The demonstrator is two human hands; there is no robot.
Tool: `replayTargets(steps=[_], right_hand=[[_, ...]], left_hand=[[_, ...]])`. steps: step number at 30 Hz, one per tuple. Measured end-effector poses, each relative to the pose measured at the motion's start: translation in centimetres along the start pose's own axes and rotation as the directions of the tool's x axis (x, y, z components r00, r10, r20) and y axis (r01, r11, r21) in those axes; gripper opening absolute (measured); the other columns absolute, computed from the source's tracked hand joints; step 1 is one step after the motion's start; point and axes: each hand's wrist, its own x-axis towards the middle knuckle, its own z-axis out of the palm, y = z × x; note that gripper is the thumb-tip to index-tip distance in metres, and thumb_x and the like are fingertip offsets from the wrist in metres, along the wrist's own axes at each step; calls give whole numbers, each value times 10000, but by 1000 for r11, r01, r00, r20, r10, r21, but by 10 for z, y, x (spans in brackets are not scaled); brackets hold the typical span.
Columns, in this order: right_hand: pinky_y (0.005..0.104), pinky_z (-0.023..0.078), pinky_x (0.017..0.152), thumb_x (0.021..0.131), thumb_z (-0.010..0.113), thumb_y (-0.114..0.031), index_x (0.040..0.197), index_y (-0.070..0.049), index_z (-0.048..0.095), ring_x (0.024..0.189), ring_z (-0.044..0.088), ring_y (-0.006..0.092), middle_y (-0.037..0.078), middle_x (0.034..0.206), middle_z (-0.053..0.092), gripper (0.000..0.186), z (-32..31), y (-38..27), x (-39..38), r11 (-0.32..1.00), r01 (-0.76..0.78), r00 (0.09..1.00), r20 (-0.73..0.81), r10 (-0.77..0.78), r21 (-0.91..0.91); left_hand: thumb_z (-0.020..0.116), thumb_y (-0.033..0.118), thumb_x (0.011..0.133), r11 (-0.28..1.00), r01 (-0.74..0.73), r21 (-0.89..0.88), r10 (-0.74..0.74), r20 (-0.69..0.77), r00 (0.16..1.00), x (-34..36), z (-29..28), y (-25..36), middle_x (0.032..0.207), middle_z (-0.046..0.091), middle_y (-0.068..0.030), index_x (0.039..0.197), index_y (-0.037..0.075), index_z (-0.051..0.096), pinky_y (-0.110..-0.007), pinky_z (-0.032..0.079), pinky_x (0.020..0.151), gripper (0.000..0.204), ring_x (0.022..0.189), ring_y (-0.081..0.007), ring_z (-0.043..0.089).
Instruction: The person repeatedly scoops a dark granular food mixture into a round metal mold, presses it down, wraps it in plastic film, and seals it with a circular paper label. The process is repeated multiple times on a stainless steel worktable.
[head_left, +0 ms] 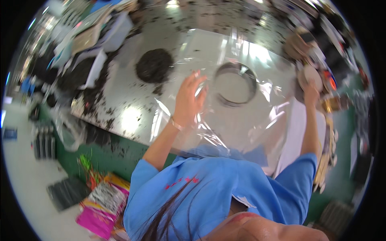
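Observation:
A sheet of clear plastic film [241,128] covers much of the table in front of me, wrinkled and glinting. My left hand [191,96] is over the film, its fingers stretched out and slightly apart, holding nothing I can see. To its right is a round dark-edged ring [253,80], with the pale surface showing through its middle; I cannot tell whether it lies over or under the film. My right hand [311,95] reaches to the table's right side, its fingers on the lower edge of a round beige disc [313,76]. Blur hides the fingertips there.
A mound of dark soil [155,65] sits left of the film, with crumbs scattered around. White trays [94,70] with soil are at the far left. A brown container [298,45] and other items crowd the right edge. A pink bag [96,221] lies below the table at left.

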Motion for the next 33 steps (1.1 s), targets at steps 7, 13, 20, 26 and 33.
replayTargets(steps=[7, 13, 20, 26, 33], right_hand=[[434, 581, 697, 995, 606, -354, 1165, -178, 679, 884, 741, 309, 81, 1024, 760, 256, -58, 1, 26, 973, 147, 985, 64, -160, 176], [431, 559, 819, 937, 676, -362, 1156, -186, 734, 959, 726, 319, 100, 1047, 761, 287, -54, 25, 27, 832, 150, 987, -35, -155, 534], [403, 544, 839, 971, 650, -282, 1083, -116, 759, 985, 705, 293, 90, 1051, 747, 228, -105, -11, 31, 713, 306, 886, -462, 29, 631], [332, 569, 758, 888, 639, -2, 904, -41, 731, 954, 699, 252, 84, 1066, 741, 101, -254, -240, -83, 295, 699, 712, -671, -205, 651], [383, 478, 617, 808, 810, -130, 755, -52, 596, 699, 577, 250, 34, 715, 582, 234, -279, -229, -122, 315, 375, 927, -348, -140, 872]], left_hand=[[690, 381, 971, 685, 202, 700, -165, -121, 979, 4, -42, -214, 1588, 407, -209, 1500, 71, 484, -532, 361, 1183, 646, 1463, -446, 379], [620, 334, 1023, 752, 71, 656, -117, 26, 993, 5, -59, -252, 1501, 515, -199, 1486, 105, 506, -451, 452, 1127, 529, 1374, -418, 506], [528, 181, 1058, 934, 311, 177, -107, -689, 716, 49, -79, -197, 1044, 669, -242, 1195, -16, 620, -494, 506, 845, 257, 957, -448, 628], [494, 57, 1052, 957, -290, 31, 252, -587, 770, 71, -12, -40, 1409, 595, -210, 1365, -12, 579, -420, 455, 1083, 332, 1267, -368, 583], [763, 333, 892, 884, -455, -110, 465, 310, 829, 20, 76, -31, 1482, 525, -154, 1367, 95, 587, -505, 317, 1220, 559, 1438, -342, 442]])
